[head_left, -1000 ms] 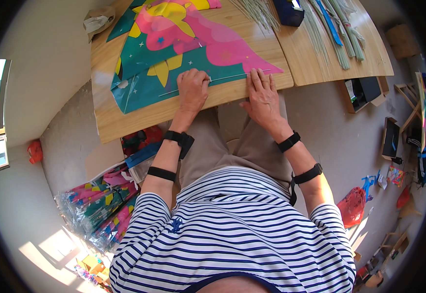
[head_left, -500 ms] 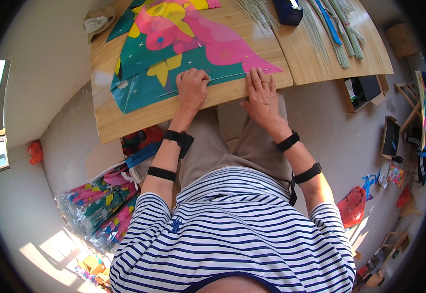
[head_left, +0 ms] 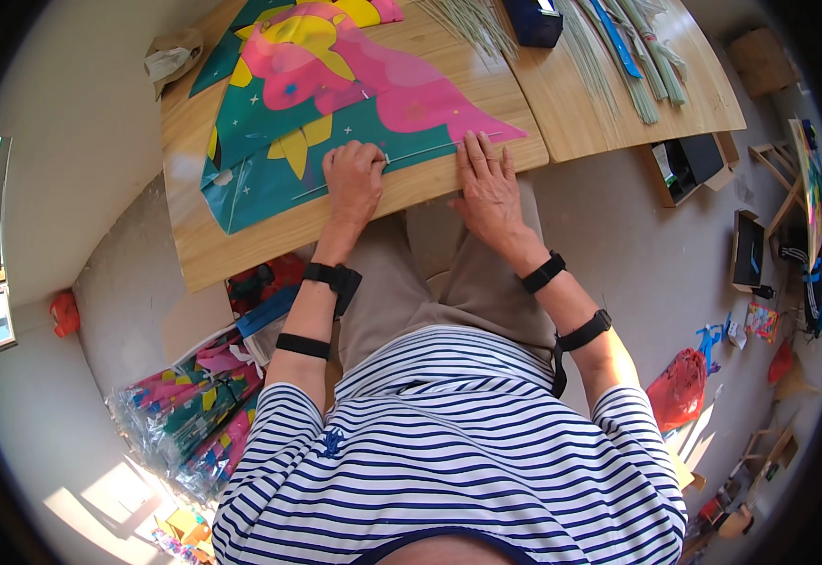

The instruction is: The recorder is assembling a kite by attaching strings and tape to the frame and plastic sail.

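Both hands pressed a pink, teal and yellow printed kite sheet (head_left: 336,104): the left hand (head_left: 354,177) curled on a thin rod (head_left: 420,153) running rightward to the flat, open right hand (head_left: 488,184).

**Count of things in view**

One colourful kite sheet (head_left: 336,104) lies at 12 o'clock on two wooden tabletops (head_left: 270,235) set side by side. Two hands rest on its near edge: the left hand (head_left: 354,177) and the right hand (head_left: 488,184). Four black bands (head_left: 303,346) ring the forearms, two apiece. One dark blue box (head_left: 533,21) sits at 1 o'clock. One red bag (head_left: 676,388) lies at 4 o'clock.
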Tool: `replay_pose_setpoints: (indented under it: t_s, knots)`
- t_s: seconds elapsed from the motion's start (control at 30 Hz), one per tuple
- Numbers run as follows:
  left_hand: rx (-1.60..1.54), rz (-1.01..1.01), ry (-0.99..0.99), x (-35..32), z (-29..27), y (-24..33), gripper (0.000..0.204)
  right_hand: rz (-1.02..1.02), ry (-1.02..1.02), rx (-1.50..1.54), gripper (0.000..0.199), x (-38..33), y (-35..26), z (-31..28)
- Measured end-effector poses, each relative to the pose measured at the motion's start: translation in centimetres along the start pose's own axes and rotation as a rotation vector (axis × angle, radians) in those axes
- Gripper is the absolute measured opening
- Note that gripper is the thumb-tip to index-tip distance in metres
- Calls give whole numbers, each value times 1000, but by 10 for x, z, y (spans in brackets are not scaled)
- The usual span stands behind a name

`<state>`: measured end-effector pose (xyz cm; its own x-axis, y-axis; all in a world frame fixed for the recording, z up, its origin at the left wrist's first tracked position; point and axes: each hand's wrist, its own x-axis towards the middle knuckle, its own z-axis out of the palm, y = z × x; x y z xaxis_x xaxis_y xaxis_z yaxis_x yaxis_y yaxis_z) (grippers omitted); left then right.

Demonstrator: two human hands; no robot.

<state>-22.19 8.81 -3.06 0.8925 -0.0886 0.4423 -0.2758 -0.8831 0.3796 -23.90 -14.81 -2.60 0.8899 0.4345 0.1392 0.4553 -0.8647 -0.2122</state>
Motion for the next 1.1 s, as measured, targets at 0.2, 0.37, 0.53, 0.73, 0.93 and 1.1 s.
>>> replay_pose_setpoints:
  t_s: [0.2, 0.37, 0.53, 0.73, 0.93, 1.1]
  knots:
    - [-40, -46, -60, -1, -2, -1, 4, -2, -3, 30, 93, 3, -1, -7]
    - [-20, -38, -58, 1, -2, 1, 5, -33, 28, 11, 92, 4, 2, -7]
    - [31, -40, -67, 0, -1, 2, 6, -34, 8, 3, 92, 4, 1, -9]
    - [59, -42, -91, 2, -2, 2, 6, -22, -11, 45, 91, 3, 1, -8]
    - [70, -27, -95, 2, 1, -1, 6, -28, -6, 44, 92, 3, 1, -9]
    - [135, 41, -72, 7, 1, -1, 8, -26, -10, 49, 91, 3, 1, -10]
